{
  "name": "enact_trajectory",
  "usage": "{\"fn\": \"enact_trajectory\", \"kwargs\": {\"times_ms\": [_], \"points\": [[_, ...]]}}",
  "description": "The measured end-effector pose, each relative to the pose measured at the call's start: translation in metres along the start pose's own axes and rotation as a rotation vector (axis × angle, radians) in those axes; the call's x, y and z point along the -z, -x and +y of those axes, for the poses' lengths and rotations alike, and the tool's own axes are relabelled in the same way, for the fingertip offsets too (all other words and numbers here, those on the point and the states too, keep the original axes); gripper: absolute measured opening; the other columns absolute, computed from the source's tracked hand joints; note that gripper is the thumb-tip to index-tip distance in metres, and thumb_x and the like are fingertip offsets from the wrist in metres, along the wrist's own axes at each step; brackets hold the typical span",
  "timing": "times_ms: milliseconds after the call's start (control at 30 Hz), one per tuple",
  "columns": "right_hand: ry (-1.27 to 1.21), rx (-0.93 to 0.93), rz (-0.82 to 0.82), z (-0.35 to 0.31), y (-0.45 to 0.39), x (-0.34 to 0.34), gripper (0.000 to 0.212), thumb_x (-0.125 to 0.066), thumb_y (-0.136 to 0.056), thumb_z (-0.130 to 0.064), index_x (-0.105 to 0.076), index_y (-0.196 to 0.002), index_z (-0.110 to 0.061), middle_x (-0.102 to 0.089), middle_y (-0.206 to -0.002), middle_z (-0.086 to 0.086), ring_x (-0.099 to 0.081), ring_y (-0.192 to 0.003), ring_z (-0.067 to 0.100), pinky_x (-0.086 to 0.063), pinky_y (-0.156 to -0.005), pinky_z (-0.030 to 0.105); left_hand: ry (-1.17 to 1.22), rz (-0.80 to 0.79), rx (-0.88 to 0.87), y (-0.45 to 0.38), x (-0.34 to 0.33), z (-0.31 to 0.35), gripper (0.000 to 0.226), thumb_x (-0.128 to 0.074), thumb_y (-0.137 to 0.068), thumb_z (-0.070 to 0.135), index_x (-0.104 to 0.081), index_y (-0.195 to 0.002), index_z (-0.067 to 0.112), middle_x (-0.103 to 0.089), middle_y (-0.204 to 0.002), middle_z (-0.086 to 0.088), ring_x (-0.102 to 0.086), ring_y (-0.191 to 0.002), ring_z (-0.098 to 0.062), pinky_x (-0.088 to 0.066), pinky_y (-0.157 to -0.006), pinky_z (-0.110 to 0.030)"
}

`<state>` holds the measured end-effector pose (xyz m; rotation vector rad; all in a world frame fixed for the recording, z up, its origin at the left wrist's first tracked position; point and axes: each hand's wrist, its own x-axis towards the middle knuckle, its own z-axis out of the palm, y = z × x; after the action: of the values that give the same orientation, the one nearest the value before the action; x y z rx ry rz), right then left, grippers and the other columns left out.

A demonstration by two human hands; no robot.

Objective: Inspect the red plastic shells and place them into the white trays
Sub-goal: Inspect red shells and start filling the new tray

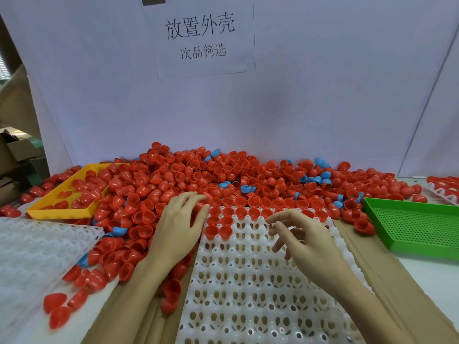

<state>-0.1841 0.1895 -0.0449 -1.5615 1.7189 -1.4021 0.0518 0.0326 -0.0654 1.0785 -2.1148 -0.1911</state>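
From the head view, the white tray (250,289) was cut off at the bottom edge. The left hand (177,227) lay loose on the red shells (188,175), which were piled on a table before a white wall (298,100). The right hand (301,238) hovered released above the holed tray, where some round shells sat in the top rows.

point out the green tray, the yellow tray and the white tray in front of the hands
green tray (417,225): head view, on its perforated floor
yellow tray (59,212): head view, on its near rim
white tray (248,289): head view, on its empty middle cells
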Motion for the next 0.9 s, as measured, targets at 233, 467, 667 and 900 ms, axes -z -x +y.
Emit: {"fn": "enact_trajectory", "kwargs": {"times_ms": [233,467,667,900], "points": [[0.018,-0.001,-0.011,0.0,0.0,-0.001,0.021,-0.059,-0.105,-0.015,-0.072,-0.103,-0.031,-0.074,-0.094,-0.012,-0.076,-0.075,0.014,-0.059,-0.058,0.029,-0.112,-0.195,0.088,-0.004,-0.009,-0.028,0.035,-0.044,-0.11,0.038,-0.072,-0.125,0.022,-0.044,-0.16,0.001,-0.035,-0.15,-0.017,-0.029,-0.12,-0.047],[0.028,-0.008,-0.003,-0.001,0.0,0.002,0.02,-0.059,-0.105,-0.016,-0.072,-0.103,-0.03,-0.073,-0.092,-0.015,-0.075,-0.076,0.013,-0.062,-0.06,0.04,-0.064,-0.015,0.072,-0.004,-0.003,-0.028,0.026,-0.055,-0.107,0.022,-0.075,-0.123,0.016,-0.062,-0.132,0.004,-0.057,-0.124,-0.015,-0.038,-0.109,-0.039],[0.038,-0.01,-0.008,-0.002,0.001,0.001,0.021,-0.059,-0.105,-0.014,-0.073,-0.103,-0.03,-0.074,-0.094,-0.011,-0.075,-0.075,0.013,-0.061,-0.059,0.037,-0.05,-0.132,0.017,-0.007,0.0,-0.028,0.035,-0.048,-0.107,0.042,-0.063,-0.138,0.037,-0.036,-0.165,0.002,-0.033,-0.15,-0.017,-0.03,-0.122,-0.049],[0.033,-0.021,-0.034,-0.002,0.0,-0.001,0.022,-0.059,-0.105,-0.013,-0.074,-0.102,-0.029,-0.074,-0.092,-0.009,-0.075,-0.074,0.015,-0.058,-0.058,0.03,-0.178,-0.254,0.038,-0.011,-0.01,-0.037,0.048,-0.026,-0.111,0.045,-0.044,-0.155,0.041,-0.041,-0.16,0.007,-0.03,-0.148,-0.012,-0.028,-0.118,-0.036]]}}
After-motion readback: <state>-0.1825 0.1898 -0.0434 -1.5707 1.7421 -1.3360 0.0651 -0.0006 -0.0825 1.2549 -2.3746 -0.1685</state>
